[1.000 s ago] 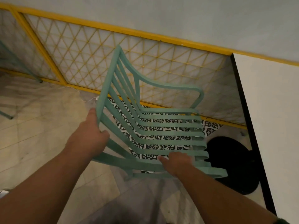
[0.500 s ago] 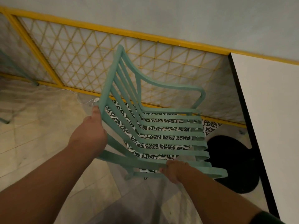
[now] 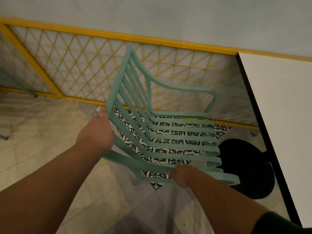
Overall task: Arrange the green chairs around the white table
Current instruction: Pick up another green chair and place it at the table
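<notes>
Well, slatted mint-green chair [image 3: 179, 114], curved armrests.

From my feed the chair [image 3: 118, 81] is pretty boxed in: yellow fence [image 3: 118, 36] close behind it, table [image 3: 278, 115] edge on the right, and the round black base [image 3: 244, 166] just beside the seat front. The open floor [image 3: 42, 141] is on the left, apart from a white cable [image 3: 72, 103] by the fence.

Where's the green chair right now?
Head view, centre: the green chair, held by the left hand at its backrest and the right hand at its near armrest, is just left of the white table, by the yellow lattice.
</notes>
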Demonstrator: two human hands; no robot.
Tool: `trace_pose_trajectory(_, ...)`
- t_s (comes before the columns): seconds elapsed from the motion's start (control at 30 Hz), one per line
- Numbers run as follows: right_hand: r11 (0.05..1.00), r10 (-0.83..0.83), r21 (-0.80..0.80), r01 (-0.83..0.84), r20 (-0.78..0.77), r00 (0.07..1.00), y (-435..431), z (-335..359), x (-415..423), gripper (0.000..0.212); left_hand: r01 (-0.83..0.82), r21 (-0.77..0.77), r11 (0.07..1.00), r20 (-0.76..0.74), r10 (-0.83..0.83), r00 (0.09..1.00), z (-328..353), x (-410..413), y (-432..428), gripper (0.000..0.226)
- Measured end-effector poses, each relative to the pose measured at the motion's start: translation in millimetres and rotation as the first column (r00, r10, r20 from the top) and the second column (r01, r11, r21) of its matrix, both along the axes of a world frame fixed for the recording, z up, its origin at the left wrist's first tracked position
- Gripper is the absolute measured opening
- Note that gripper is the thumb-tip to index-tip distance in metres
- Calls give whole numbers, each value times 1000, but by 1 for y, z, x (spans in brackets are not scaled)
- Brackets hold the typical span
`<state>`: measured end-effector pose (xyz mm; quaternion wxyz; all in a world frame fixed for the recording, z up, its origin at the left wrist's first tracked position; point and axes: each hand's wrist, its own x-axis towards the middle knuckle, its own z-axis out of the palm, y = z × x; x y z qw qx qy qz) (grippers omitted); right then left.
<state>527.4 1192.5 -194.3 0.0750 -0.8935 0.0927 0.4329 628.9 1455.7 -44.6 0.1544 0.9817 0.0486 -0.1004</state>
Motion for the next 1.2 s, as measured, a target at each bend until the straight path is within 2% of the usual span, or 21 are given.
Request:
trace_pose_trajectory(0.2, 995, -90, 38, 89, 46, 995, 0, 11, -6, 68, 36, 14, 999, 11, -37, 999, -5, 1, 1, 81)
trace_pose_trajectory(0.27, 975, -198, 111, 191, 56, 979, 5, 27, -11, 73, 93, 15, 996, 10, -94, 996, -1, 0, 4, 88)
trace_pose_trajectory(0.33, 927, -336, 206, 314, 83, 938, 14, 58, -14, 69, 157, -37, 987, -45, -159, 986, 6, 1, 10, 92)
trace_pose_trajectory(0.47, 858, -481, 325, 398, 234, 845, 17, 143, -17, 51, 239, -156, 958, -215, -269, 939, 35, 4, 26, 92)
trace_pose_trajectory(0.6, 837, -532, 361, 412, 359, 767, 8, 230, -28, 66, 352, -18, 936, -381, -332, 863, 79, -4, 39, 78)
trace_pose_trajectory(0.67, 830, -547, 388, 400, 429, 719, 1, 263, -30, 71, 423, 50, 905, -340, -382, 859, 104, -5, 42, 61)
trace_pose_trajectory(0.73, 853, -515, 370, 367, 490, 703, -7, 280, -29, 72, 474, 118, 873, -238, -439, 867, 130, -5, 47, 56)
trace_pose_trajectory(0.87, 904, -415, 334, 267, 534, 737, -16, 288, -11, 75, 626, 240, 742, -57, -633, 772, 158, 11, 48, 79)
trace_pose_trajectory(0.97, 917, -379, 330, 225, 546, 747, -12, 293, 10, 76, 645, 252, 722, -59, -653, 755, 164, 35, 41, 67)
trace_pose_trajectory(1.1, 923, -353, 334, 192, 532, 770, 4, 301, 35, 76, 664, 239, 708, -46, -675, 736, 170, 66, 33, 75)
trace_pose_trajectory(1.2, 909, -388, 354, 220, 529, 755, 22, 306, 50, 76, 689, 244, 682, -62, -698, 713, 170, 99, 38, 69)
